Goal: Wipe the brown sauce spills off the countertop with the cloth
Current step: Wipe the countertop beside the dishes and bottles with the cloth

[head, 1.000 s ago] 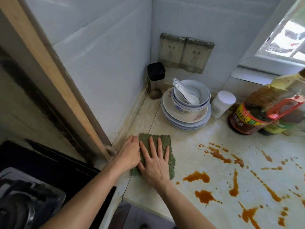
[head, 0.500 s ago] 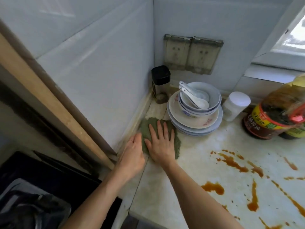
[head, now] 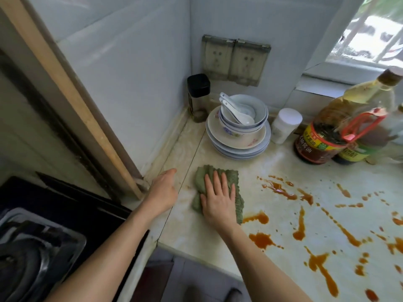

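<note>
A green ribbed cloth (head: 232,177) lies bunched on the pale countertop (head: 250,168). My right hand (head: 219,198) presses flat on the cloth, fingers spread, covering its middle. My left hand (head: 163,190) rests on the counter to the left of the cloth, apart from it, fingers loosely curled and holding nothing. Brown sauce spills (head: 281,190) streak and dot the counter to the right of the cloth. One puddle (head: 257,219) lies just beside the cloth's lower right corner.
A stack of plates and bowls with white spoons (head: 237,129) stands behind the cloth. A black-lidded jar (head: 198,97) sits in the corner, a white tub (head: 285,125) and sauce bottles (head: 327,136) at the back right. A black stove (head: 54,225) lies left, past the counter's edge.
My right hand has slid the cloth back from the wall corner toward the front and right, nearer the sauce. My left hand has come off the cloth and now rests apart.
</note>
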The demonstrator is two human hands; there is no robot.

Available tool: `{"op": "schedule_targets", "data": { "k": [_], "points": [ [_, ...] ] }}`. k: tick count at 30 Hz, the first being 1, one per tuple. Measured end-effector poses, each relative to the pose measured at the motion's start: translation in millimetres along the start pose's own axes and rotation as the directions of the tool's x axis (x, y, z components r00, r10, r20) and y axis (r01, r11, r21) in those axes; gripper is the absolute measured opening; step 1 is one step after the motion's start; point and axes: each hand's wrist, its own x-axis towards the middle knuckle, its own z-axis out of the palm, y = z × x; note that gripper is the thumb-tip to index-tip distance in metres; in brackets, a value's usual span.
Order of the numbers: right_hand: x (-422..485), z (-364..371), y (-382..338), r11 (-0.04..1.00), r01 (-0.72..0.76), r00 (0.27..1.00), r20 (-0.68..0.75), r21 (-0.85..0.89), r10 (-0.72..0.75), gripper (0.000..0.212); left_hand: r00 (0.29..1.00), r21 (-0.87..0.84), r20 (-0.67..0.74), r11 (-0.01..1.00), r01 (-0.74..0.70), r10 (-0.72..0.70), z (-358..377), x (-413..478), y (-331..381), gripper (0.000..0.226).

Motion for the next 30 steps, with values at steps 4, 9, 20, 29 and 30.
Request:
{"op": "schedule_targets", "data": {
  "k": [4, 9, 20, 29, 30],
  "points": [
    [-6.0, -1.4, 0.9, 0.985, 0.163, 0.985, 0.070, -0.054, -0.159, 0.071, 0.999, 0.012, 0.016, 0.999, -0.044, 0.044, 10.6, -4.6, 7.0, 0.053],
    [-12.5, -4.9, -11.4, 0.999, 0.008, 0.996, 0.092, -0.039, -0.005, 0.065, 0.986, 0.055, 0.104, 0.989, -0.135, 0.129, 30.9, -13.5, 11.5, 0.058],
    [-45.9, 7.4, -10.9, 0.992, -0.089, 0.996, 0.023, -0.091, 0.092, 0.076, 0.968, 0.148, 0.155, 0.964, -0.222, 0.199, 48.9, -13.9, 1.2, 0.054],
    [-47.5, 6.5, 24.1, 0.990, 0.053, 0.999, 0.007, -0.132, -0.052, 0.071, 0.970, 0.260, 0.162, 0.941, -0.218, 0.180, 48.3, -12.1, 0.3, 0.063],
    [-44.4, 3.9, 24.0, 0.993, 0.002, 1.000, 0.008, -0.122, -0.001, 0.073, 0.970, 0.273, 0.163, 0.937, -0.218, 0.178, 47.8, -12.0, 0.6, 0.063]
  ]
}}
